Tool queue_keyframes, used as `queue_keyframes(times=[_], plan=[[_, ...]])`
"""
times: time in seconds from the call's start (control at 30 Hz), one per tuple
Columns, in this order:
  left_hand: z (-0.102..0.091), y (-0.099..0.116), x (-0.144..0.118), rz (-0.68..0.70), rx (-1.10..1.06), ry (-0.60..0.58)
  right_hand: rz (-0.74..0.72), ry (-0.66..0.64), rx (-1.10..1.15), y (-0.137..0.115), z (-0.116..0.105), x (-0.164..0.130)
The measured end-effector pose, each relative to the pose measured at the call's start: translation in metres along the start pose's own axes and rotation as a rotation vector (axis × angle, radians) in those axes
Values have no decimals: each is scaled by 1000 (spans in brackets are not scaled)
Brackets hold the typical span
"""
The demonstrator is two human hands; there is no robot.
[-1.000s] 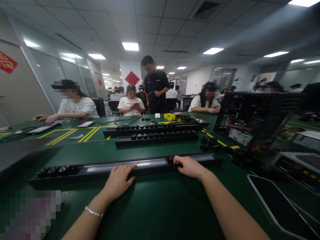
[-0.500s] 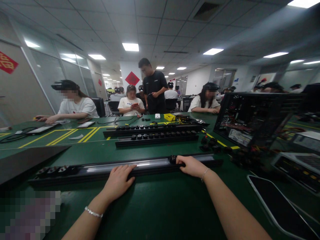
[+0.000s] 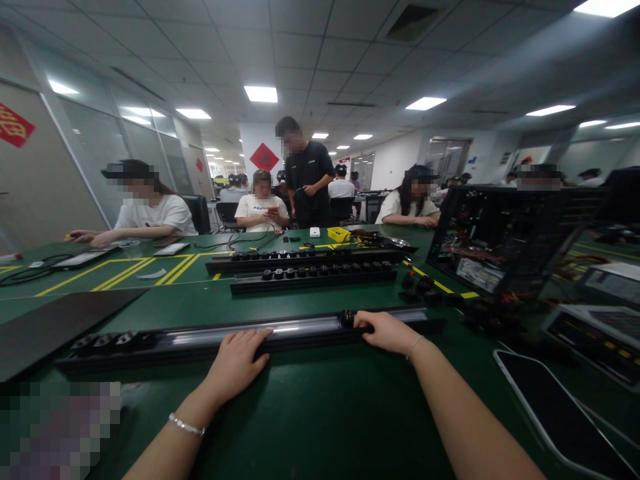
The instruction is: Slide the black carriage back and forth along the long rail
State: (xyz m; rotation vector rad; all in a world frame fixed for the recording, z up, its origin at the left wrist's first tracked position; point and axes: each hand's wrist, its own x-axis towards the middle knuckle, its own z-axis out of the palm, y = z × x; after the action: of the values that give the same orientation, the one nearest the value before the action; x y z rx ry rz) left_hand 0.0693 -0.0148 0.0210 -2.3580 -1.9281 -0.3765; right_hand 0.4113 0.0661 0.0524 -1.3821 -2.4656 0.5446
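Note:
A long black metal rail [image 3: 300, 343] with a shiny inner channel lies across the green table before me. My left hand [image 3: 239, 363] rests on its near edge left of the middle, fingers stretched out and holding nothing. Toward the rail's right end, my right hand [image 3: 384, 331] has its fingers curled around the right side of a black socket module [image 3: 347, 319] sitting in the channel. The fingertips are partly hidden. At the left end of the channel sit several similar black socket modules [image 3: 105, 341] with metal contacts.
Two more rails fitted with sockets, one a nearer rail [image 3: 315, 283], lie behind. An open computer case [image 3: 480, 277], loose black parts [image 3: 420, 287] and a phone [image 3: 555, 400] are at right. A dark flat panel [image 3: 55, 327] lies left. Co-workers sit across the table.
My hands and the rail stay almost exactly in place. Across the table, a seated person's phone has tilted, and the standing person's hands have shifted slightly.

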Motion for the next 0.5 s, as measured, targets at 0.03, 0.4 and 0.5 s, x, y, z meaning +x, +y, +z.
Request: queue_keyframes(times=[0.03,0.4,0.5], plan=[[0,0,0,-3,1,0,2,-1,8,1,0,0],[2,-1,1,-3,6,-1,10,3,46,3,-3,-2],[1,-1,1,-3,-5,-6,21,-2,46,2,-4,-2]])
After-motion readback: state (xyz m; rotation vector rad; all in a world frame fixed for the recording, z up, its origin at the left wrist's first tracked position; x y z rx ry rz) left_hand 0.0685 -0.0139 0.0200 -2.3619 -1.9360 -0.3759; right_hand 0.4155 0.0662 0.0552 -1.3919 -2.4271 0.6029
